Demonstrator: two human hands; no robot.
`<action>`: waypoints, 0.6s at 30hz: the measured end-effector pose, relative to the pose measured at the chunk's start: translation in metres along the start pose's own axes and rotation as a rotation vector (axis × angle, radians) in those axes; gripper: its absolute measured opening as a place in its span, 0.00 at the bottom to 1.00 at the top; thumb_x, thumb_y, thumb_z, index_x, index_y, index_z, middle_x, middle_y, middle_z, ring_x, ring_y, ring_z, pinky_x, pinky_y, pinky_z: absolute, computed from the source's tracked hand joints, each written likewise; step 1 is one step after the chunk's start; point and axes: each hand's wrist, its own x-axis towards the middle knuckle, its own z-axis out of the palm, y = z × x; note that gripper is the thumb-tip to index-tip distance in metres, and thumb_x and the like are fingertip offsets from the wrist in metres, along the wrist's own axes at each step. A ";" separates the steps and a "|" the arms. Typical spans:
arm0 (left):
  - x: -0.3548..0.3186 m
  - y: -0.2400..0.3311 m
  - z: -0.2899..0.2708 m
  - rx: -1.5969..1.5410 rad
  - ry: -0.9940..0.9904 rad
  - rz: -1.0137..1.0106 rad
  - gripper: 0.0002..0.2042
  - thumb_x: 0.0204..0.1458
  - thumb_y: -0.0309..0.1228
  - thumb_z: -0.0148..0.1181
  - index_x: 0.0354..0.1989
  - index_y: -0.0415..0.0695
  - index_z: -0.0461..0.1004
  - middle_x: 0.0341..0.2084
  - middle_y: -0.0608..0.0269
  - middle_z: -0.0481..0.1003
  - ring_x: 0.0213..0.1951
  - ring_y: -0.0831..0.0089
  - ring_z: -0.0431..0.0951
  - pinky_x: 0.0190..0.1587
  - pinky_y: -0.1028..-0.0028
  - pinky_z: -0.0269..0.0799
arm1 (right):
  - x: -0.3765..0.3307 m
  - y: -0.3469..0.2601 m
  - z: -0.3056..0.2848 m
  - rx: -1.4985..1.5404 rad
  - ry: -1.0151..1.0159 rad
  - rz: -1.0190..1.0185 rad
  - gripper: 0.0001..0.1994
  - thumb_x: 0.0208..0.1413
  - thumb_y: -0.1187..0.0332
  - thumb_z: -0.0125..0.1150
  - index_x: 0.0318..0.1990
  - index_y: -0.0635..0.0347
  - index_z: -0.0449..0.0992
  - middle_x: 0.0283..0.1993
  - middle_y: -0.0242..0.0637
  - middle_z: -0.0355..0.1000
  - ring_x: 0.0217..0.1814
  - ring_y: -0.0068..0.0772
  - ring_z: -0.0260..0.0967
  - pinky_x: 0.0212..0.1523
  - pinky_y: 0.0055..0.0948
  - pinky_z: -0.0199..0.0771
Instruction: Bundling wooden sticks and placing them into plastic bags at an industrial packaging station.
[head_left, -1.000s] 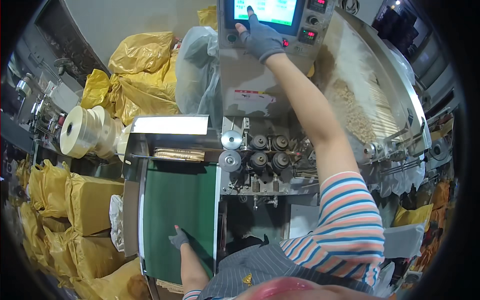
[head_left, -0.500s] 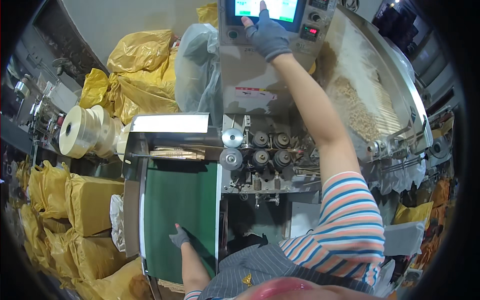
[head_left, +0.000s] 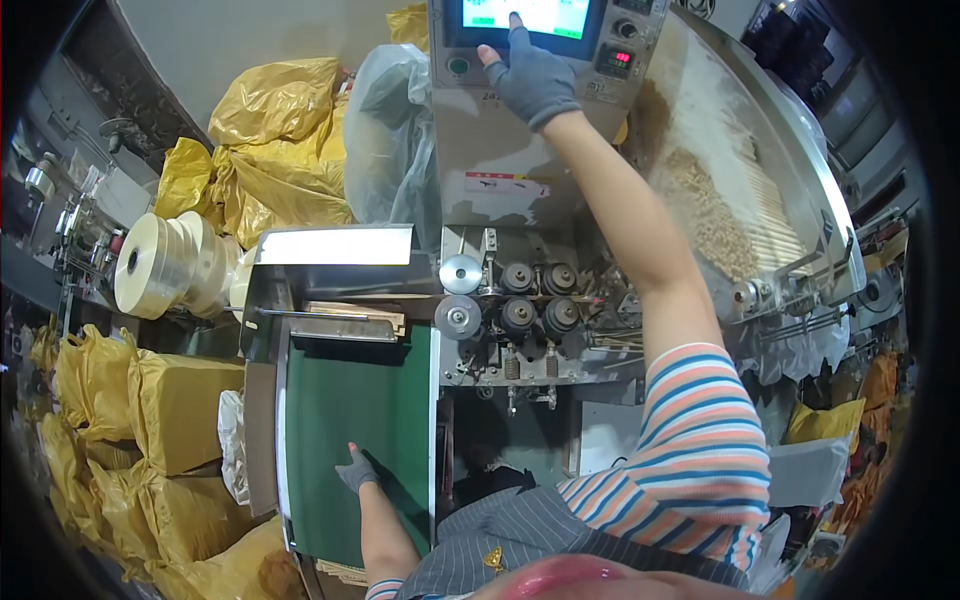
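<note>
My right hand (head_left: pixel 535 80), in a grey fingerless glove, reaches up to a lit touchscreen (head_left: pixel 562 17) on a metal machine panel. The index finger is stretched out at the screen, and the thumb stands apart below it. Low over the green conveyor belt (head_left: pixel 330 405) is my left hand (head_left: pixel 357 470), gloved the same way. Its thumb and fingers are apart, with nothing in them. Whether it touches the belt I cannot tell. At the belt's far end, thin wooden strips (head_left: pixel 385 318) lie by a metal plate (head_left: pixel 345 331).
Dark rollers (head_left: pixel 518 313) and pale metal discs (head_left: pixel 459 273) sit right of the belt. A metal hopper (head_left: pixel 835 200) holds many thin wooden sticks (head_left: pixel 715 215). Film rolls (head_left: pixel 150 265), yellow bags (head_left: pixel 275 110) and a yellow-wrapped block (head_left: pixel 185 405) stand at the left.
The metal plate by the wooden strips has come nearer along the belt's far end. The view has shifted slightly; both hands keep nearly the same places.
</note>
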 end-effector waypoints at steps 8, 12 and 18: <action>0.005 0.003 0.008 -0.058 0.009 0.014 0.49 0.40 0.61 0.57 0.59 0.29 0.51 0.57 0.43 0.59 0.58 0.54 0.62 0.59 0.67 0.58 | 0.012 0.015 0.005 0.036 -0.004 0.044 0.38 0.55 0.44 0.42 0.62 0.70 0.49 0.20 0.46 0.72 0.23 0.43 0.72 0.24 0.40 0.69; 0.009 -0.002 0.010 -0.057 0.044 -0.009 0.49 0.40 0.60 0.58 0.59 0.28 0.52 0.56 0.42 0.61 0.57 0.54 0.63 0.58 0.67 0.58 | 0.008 0.004 -0.005 0.081 -0.052 0.077 0.39 0.55 0.44 0.42 0.62 0.69 0.48 0.21 0.46 0.72 0.24 0.43 0.72 0.24 0.41 0.69; 0.003 -0.001 0.005 -0.021 0.069 -0.022 0.47 0.39 0.59 0.59 0.57 0.27 0.55 0.54 0.41 0.63 0.55 0.53 0.64 0.57 0.66 0.60 | -0.008 0.001 0.013 0.050 -0.060 0.049 0.39 0.54 0.42 0.42 0.63 0.67 0.48 0.22 0.46 0.72 0.25 0.44 0.73 0.25 0.42 0.70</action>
